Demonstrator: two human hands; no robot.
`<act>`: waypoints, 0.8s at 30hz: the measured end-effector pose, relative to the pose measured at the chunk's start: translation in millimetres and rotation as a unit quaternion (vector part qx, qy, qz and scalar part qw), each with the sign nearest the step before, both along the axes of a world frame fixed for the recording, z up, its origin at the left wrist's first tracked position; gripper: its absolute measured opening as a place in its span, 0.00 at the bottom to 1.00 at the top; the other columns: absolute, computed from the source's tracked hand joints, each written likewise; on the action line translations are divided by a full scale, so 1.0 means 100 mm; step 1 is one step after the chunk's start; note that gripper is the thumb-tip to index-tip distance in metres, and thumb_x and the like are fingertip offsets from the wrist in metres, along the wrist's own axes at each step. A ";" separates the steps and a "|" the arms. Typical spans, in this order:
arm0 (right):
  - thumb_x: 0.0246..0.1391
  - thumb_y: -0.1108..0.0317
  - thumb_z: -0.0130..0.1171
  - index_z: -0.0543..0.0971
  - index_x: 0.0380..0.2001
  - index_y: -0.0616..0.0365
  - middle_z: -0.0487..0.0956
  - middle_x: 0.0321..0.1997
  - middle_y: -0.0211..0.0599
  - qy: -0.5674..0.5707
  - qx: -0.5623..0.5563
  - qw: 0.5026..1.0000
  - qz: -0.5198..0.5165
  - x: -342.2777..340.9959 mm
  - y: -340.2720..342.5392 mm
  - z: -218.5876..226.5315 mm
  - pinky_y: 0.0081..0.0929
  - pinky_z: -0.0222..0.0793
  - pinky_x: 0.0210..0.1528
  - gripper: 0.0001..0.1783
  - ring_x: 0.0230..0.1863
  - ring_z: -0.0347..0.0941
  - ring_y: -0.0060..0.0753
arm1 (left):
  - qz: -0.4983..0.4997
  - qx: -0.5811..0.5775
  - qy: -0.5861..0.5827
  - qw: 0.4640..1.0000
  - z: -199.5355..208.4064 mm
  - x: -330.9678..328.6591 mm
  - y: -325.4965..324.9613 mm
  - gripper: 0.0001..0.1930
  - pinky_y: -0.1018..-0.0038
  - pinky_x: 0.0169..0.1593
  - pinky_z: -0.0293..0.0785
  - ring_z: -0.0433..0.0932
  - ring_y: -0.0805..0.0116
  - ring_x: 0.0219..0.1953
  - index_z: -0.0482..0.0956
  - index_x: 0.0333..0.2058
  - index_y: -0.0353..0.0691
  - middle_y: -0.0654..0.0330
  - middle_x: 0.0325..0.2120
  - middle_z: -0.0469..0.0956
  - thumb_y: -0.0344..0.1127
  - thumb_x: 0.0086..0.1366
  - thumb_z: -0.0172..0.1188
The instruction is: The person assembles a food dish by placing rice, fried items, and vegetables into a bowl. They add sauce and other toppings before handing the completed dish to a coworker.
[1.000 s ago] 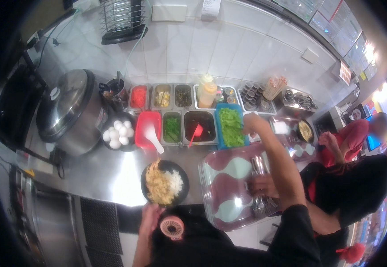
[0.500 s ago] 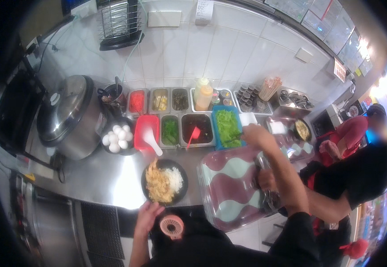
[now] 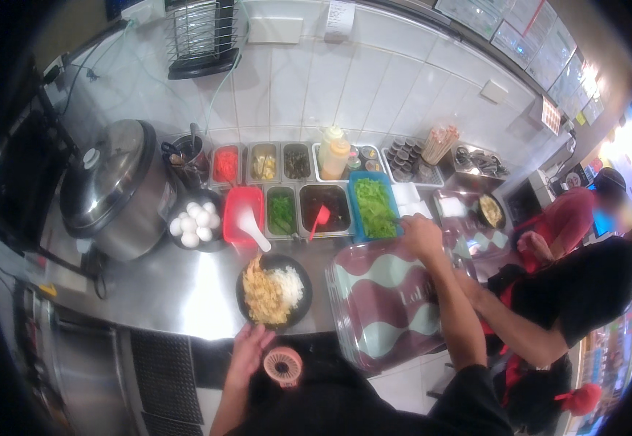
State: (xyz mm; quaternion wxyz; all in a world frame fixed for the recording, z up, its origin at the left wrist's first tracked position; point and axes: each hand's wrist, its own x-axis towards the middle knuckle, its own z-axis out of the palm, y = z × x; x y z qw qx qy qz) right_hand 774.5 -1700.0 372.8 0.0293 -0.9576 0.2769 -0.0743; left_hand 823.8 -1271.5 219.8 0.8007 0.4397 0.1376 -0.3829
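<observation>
A black bowl (image 3: 303, 313) on the steel counter holds white rice (image 3: 287, 288) and a golden fried topping (image 3: 264, 296). My left hand (image 3: 249, 352) is at its near rim, fingers stretched out and apart. My right hand (image 3: 422, 237) reaches to the near right corner of a blue container (image 3: 359, 216) of green lettuce (image 3: 375, 208). Its fingers are closed; what they hold, if anything, is too unclear to name. Below my right forearm lies a large maroon and mint patterned tray (image 3: 374, 305) with a clear rim.
A red container (image 3: 235, 196) with a white rice paddle (image 3: 256, 234), a bowl of eggs (image 3: 194, 224) and a large rice cooker (image 3: 118, 192) stand left. Metal ingredient pans (image 3: 282, 211) and squeeze bottles (image 3: 336, 156) line the back. A co-worker's arm (image 3: 512, 327) reaches in close on the right.
My right hand has drawn slightly nearer to me, off the lettuce edge. The co-worker's hand and clear plastic pieces have left the tray's middle, uncovering its print. My left hand stays at the bowl.
</observation>
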 end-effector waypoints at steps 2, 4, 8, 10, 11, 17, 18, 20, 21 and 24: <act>0.58 0.62 0.51 0.80 0.35 0.53 0.78 0.35 0.46 -0.033 0.015 0.999 -0.006 -0.02 0.00 0.08 0.47 0.71 0.38 0.11 0.37 0.76 0.54 | 0.015 0.004 0.003 1.000 -0.04 -0.01 -0.04 0.22 0.68 0.55 0.75 0.75 0.67 0.48 0.62 0.56 0.33 0.58 0.49 0.71 0.28 0.66 0.55; 0.58 0.61 0.52 0.80 0.35 0.53 0.78 0.35 0.46 -0.049 0.001 0.999 -0.005 -0.04 -0.01 0.13 0.48 0.71 0.38 0.11 0.37 0.76 0.54 | 0.036 0.015 0.010 0.999 -0.07 -0.02 -0.08 0.22 0.68 0.55 0.73 0.73 0.64 0.49 0.62 0.56 0.31 0.54 0.50 0.70 0.29 0.66 0.56; 0.58 0.62 0.52 0.80 0.36 0.53 0.77 0.34 0.47 -0.103 -0.010 0.995 0.005 -0.10 -0.04 0.22 0.48 0.70 0.38 0.11 0.36 0.75 0.55 | 0.015 -0.029 -0.015 0.999 -0.08 0.00 -0.13 0.22 0.70 0.55 0.74 0.73 0.65 0.49 0.62 0.56 0.31 0.54 0.50 0.70 0.28 0.65 0.56; 0.58 0.62 0.52 0.80 0.37 0.53 0.77 0.33 0.47 -0.104 -0.011 0.995 0.005 -0.13 -0.06 0.28 0.48 0.70 0.37 0.11 0.36 0.75 0.55 | 0.015 -0.034 -0.013 0.999 -0.07 0.01 -0.14 0.22 0.70 0.54 0.74 0.74 0.65 0.48 0.62 0.56 0.31 0.54 0.50 0.70 0.28 0.65 0.56; 0.58 0.63 0.52 0.80 0.37 0.53 0.77 0.33 0.48 -0.117 -0.012 0.993 0.012 -0.15 -0.06 0.33 0.48 0.70 0.37 0.11 0.36 0.75 0.56 | 0.016 -0.032 -0.010 0.999 -0.05 0.01 -0.14 0.22 0.70 0.54 0.74 0.74 0.65 0.48 0.62 0.55 0.31 0.54 0.50 0.70 0.28 0.65 0.56; 0.57 0.64 0.52 0.80 0.38 0.54 0.77 0.32 0.47 -0.167 -0.032 0.985 0.028 -0.16 0.01 0.58 0.47 0.69 0.37 0.10 0.36 0.75 0.55 | 0.018 -0.020 0.004 1.000 0.00 0.04 -0.16 0.18 0.69 0.54 0.76 0.77 0.69 0.43 0.66 0.51 0.35 0.60 0.43 0.75 0.26 0.63 0.57; 0.58 0.64 0.52 0.80 0.38 0.54 0.77 0.32 0.46 -0.164 -0.030 0.986 0.027 -0.16 0.03 0.63 0.47 0.69 0.37 0.10 0.36 0.74 0.55 | 0.019 -0.019 0.005 1.000 0.02 0.04 -0.16 0.19 0.69 0.54 0.76 0.77 0.69 0.43 0.66 0.51 0.35 0.60 0.43 0.75 0.25 0.63 0.58; 0.58 0.64 0.52 0.80 0.38 0.54 0.77 0.32 0.46 -0.179 -0.028 0.982 0.048 -0.15 0.09 0.72 0.46 0.69 0.36 0.11 0.35 0.74 0.54 | 0.016 -0.023 0.000 1.000 0.04 0.04 -0.15 0.19 0.69 0.54 0.76 0.77 0.68 0.44 0.66 0.51 0.34 0.59 0.43 0.75 0.25 0.62 0.58; 0.58 0.63 0.52 0.80 0.38 0.54 0.77 0.32 0.46 -0.177 -0.024 0.983 0.042 -0.14 0.14 0.76 0.45 0.68 0.36 0.11 0.35 0.74 0.54 | 0.012 -0.029 -0.008 0.999 0.04 0.04 -0.15 0.19 0.69 0.54 0.76 0.77 0.67 0.44 0.66 0.51 0.34 0.58 0.43 0.75 0.25 0.62 0.58; 0.58 0.64 0.52 0.80 0.39 0.54 0.77 0.31 0.45 -0.187 -0.013 0.981 0.051 -0.12 0.31 0.89 0.45 0.67 0.35 0.11 0.34 0.74 0.53 | 0.002 -0.030 -0.012 0.999 0.07 0.05 -0.15 0.19 0.68 0.54 0.76 0.77 0.65 0.45 0.66 0.51 0.33 0.57 0.44 0.74 0.26 0.62 0.57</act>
